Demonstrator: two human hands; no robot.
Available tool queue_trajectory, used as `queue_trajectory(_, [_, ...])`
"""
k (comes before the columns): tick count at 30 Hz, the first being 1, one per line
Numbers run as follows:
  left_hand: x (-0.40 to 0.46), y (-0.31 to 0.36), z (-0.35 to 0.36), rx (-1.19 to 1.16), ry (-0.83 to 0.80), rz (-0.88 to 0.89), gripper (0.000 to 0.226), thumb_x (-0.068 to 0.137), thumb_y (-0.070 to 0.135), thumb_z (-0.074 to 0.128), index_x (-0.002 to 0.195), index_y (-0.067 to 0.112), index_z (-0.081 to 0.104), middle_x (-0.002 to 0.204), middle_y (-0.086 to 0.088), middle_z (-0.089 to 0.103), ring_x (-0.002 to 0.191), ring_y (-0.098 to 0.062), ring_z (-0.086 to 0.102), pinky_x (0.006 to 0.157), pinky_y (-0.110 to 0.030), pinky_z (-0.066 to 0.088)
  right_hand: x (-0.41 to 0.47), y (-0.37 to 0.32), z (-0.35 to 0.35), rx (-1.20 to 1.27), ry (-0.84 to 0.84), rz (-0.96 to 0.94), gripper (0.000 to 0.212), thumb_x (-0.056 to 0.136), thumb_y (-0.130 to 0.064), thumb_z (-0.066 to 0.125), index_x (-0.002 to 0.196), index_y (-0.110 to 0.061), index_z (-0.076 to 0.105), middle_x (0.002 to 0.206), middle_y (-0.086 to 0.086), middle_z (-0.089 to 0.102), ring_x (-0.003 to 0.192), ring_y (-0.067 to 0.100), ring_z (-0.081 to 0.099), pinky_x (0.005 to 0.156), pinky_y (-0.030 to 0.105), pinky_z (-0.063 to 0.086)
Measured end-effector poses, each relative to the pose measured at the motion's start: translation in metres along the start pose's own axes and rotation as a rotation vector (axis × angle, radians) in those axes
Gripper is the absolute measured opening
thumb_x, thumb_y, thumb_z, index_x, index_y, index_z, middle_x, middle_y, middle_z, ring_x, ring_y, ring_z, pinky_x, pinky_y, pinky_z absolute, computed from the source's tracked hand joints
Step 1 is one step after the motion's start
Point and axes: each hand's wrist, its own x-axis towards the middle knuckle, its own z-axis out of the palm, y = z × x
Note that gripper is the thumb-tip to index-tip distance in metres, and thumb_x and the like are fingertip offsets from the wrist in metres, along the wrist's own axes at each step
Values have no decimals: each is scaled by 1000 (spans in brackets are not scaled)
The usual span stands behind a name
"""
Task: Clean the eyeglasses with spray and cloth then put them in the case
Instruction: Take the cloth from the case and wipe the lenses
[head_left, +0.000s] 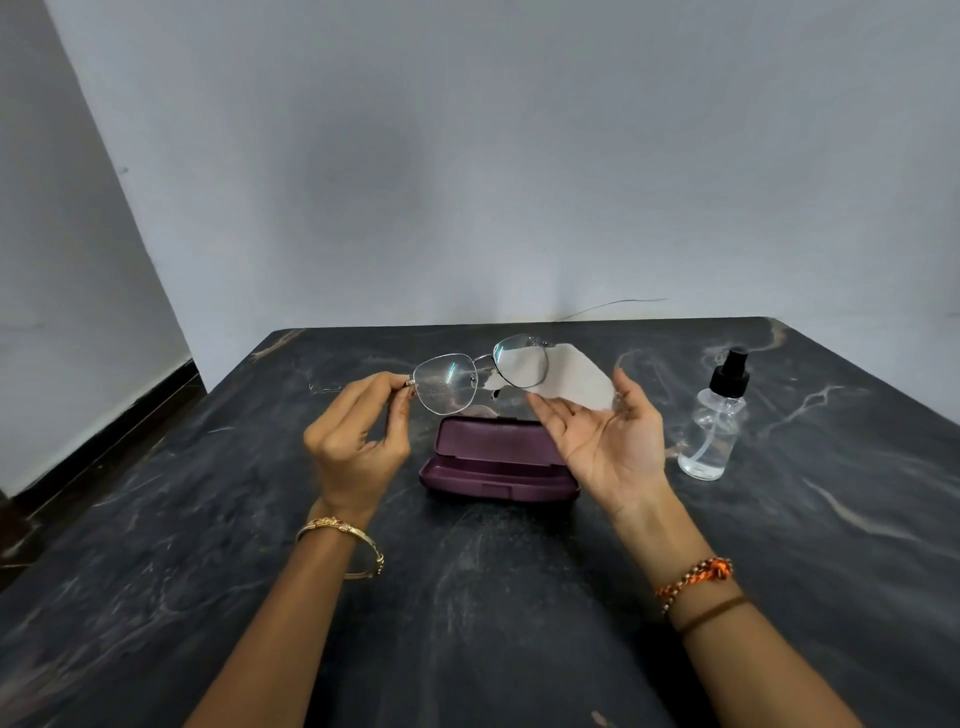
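My left hand (358, 441) pinches the left corner of thin metal-rimmed eyeglasses (447, 384) and holds them up above the table. A grey cleaning cloth (576, 379) hangs behind the right lens, gripped between the thumb and fingertips of my right hand (608, 441), whose palm faces me. Below the glasses a maroon case (493, 467) lies open on the table, its inside showing nothing in it. A clear spray bottle (714, 421) with a black nozzle stands upright to the right of my right hand.
The dark marbled table (467, 597) reaches back to a pale wall. Its left edge drops to the floor, and its right edge runs diagonally behind the bottle.
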Motion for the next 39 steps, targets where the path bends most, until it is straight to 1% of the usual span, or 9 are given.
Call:
queue_trajectory(2, [0, 1, 0, 3, -10, 23, 4, 75, -7, 66, 77, -8, 69, 69, -17, 69, 72, -14, 58, 76, -8, 46, 0, 0, 0, 14, 2, -3, 35, 71, -18, 48, 90, 6, 66, 91, 20, 71, 82, 32, 70, 80, 43, 53])
queue_trajectory(5, [0, 4, 1, 5, -24, 60, 6, 76, -6, 64, 75, -9, 69, 68, -17, 69, 73, -15, 58, 78, -7, 45, 0, 2, 2, -29, 44, -7, 22, 67, -7, 53, 76, 2, 71, 83, 13, 72, 79, 24, 68, 76, 33, 54])
queue_trajectory(9, [-3, 7, 4, 2, -64, 141, 10, 79, -3, 63, 73, -8, 69, 67, -15, 70, 73, -14, 58, 79, -8, 46, 2, 8, 1, -182, 156, -88, 16, 79, -2, 56, 74, -8, 69, 65, 2, 72, 55, 8, 67, 48, 20, 56])
queue_trajectory(11, [-5, 9, 5, 1, -86, 178, 8, 77, -4, 64, 72, -7, 69, 67, -14, 70, 72, -13, 59, 75, -14, 49, 2, 10, 1, -189, 196, -142, 19, 85, 3, 50, 79, -10, 62, 60, -1, 71, 47, 4, 63, 43, 17, 52])
queue_trajectory(16, [-6, 15, 8, -28, -116, 232, 9, 76, -6, 63, 70, -8, 69, 68, -13, 70, 72, -13, 58, 72, -18, 50, 2, 8, 1, -159, 227, -217, 24, 85, 4, 51, 73, -16, 50, 54, -3, 69, 43, 2, 61, 40, 14, 49])
queue_trajectory(20, [-8, 19, 10, -43, -134, 252, 10, 76, -5, 62, 69, -8, 68, 67, -13, 70, 73, -13, 58, 71, -20, 50, 2, 6, 1, -102, 270, -195, 12, 85, 0, 55, 78, -10, 55, 56, 1, 71, 52, 8, 68, 44, 17, 52])
queue_trajectory(24, [-9, 19, 11, -47, -150, 257, 11, 77, -4, 62, 69, -8, 68, 68, -13, 70, 73, -13, 58, 73, -19, 50, 2, 7, 1, -160, 296, -172, 7, 86, -6, 55, 80, -7, 59, 53, 1, 70, 49, 8, 66, 44, 15, 51])
queue_trajectory(34, [-8, 19, 10, -52, -189, 217, 10, 78, -3, 62, 72, -9, 69, 69, -15, 70, 75, -15, 59, 75, -19, 51, 0, -5, 0, -388, 125, -80, 12, 89, -6, 49, 87, -7, 61, 63, 1, 73, 62, 9, 70, 54, 19, 57])
queue_trajectory(39, [-5, 16, 6, -14, -234, 224, 8, 77, -3, 64, 73, -9, 68, 68, -15, 69, 62, -20, 66, 72, -19, 51, -2, -9, 1, -429, 136, -51, 11, 89, -8, 49, 87, -5, 60, 62, 2, 73, 60, 13, 70, 56, 24, 58])
